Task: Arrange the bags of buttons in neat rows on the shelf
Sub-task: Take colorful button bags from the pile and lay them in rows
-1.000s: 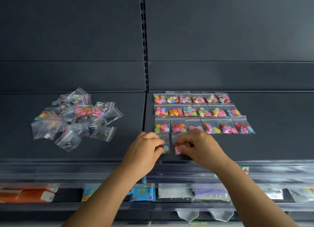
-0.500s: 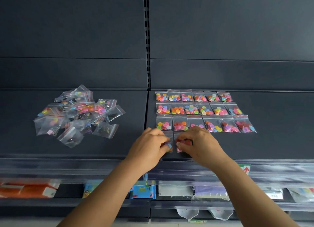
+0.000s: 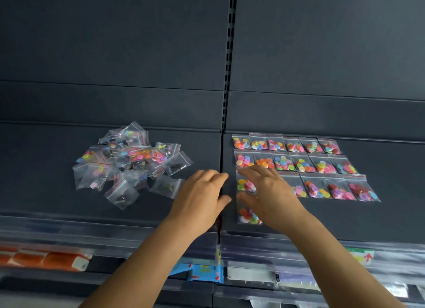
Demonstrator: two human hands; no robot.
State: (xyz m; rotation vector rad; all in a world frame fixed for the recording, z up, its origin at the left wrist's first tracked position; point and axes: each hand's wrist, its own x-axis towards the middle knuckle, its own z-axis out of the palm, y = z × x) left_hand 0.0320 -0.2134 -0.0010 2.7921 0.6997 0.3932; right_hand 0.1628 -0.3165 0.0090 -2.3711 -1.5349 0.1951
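Both hands hovering open over a dark shelf [image 3: 391, 215], left hand [image 3: 202, 192] fingers relaxed, right hand [image 3: 269, 192] spread above neat rows of button bags [image 3: 299, 163], one bag [image 3: 249, 215] lying beneath its wrist, loose pile [image 3: 128, 162] lying left.

Dark shelf [image 3: 379, 218] carrying bags of buttons.

A vertical seam [image 3: 221, 160] splits the shelf into 2 panels. On the left panel lies a loose pile of clear bags [image 3: 128, 165], overlapping at odd angles. On the right panel, flat bags lie in neat rows [image 3: 299, 163]: 6 in the far row, 6 in the next, a 3rd row partly hidden, and 1 bag [image 3: 248, 215] alone at the near left, starting a 4th row.
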